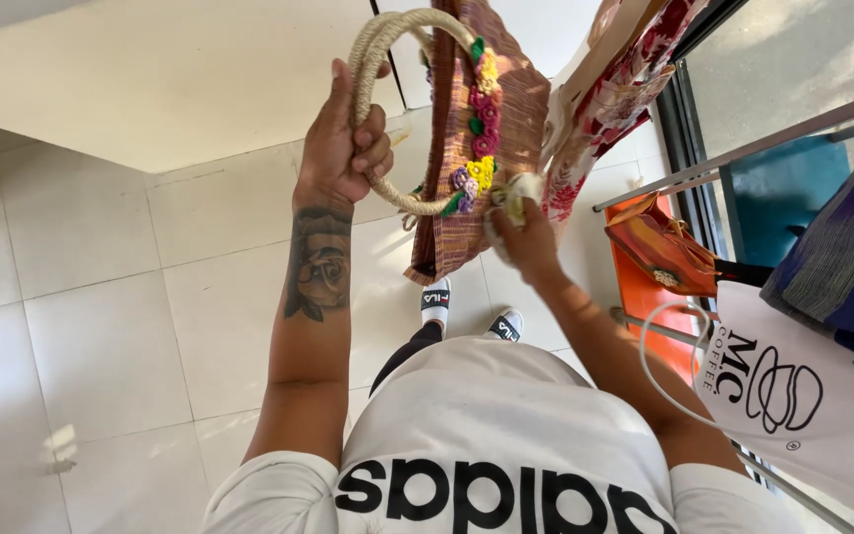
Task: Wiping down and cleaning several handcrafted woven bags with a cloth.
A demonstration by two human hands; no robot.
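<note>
My left hand (pixel 343 148) grips the round rope handle (pixel 387 40) of a woven pink-brown bag (pixel 506 119) and holds it up in front of me. Crocheted flowers (pixel 481 119) in pink, yellow, green and purple run down the bag's edge. My right hand (pixel 521 237) presses a small white cloth (pixel 516 190) against the bag's side, just below the flowers. The forearm of my left arm bears a dark tattoo.
A metal rack (pixel 743 148) at the right carries a red floral bag (pixel 615 89), an orange bag (pixel 659 247), a white tote (pixel 803 396) with dark print and a blue-purple cloth (pixel 842 257). White floor tiles (pixel 101 346) lie below, with my feet in dark slides (pixel 437 302).
</note>
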